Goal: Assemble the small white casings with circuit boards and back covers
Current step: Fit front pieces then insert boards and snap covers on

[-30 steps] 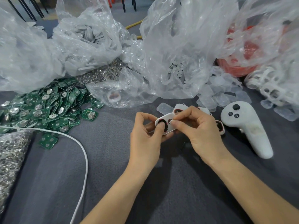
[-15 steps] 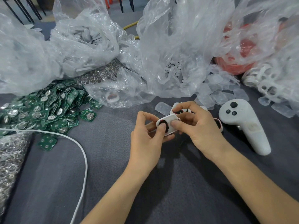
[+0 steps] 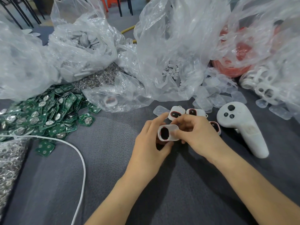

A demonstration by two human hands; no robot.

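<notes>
Held one white casing (image 3: 168,133) just above the grey cloth (image 3: 178,184), dark oval opening turned up. Gripped it with left hand (image 3: 151,148), fingers curled behind, thumb under the near edge; pinched its right end with right hand (image 3: 199,137), thumb pressed on the face. Could not tell whether board or back cover already sat inside. Judged the step as seating or checking a part: needed even thumb pressure along the rim, a level casing, and support from behind against flexing. Noted further casings (image 3: 176,113) just beyond the hands, green circuit boards (image 3: 45,114) heaped well to the left, translucent covers (image 3: 215,96) near the white controller (image 3: 240,127).
</notes>
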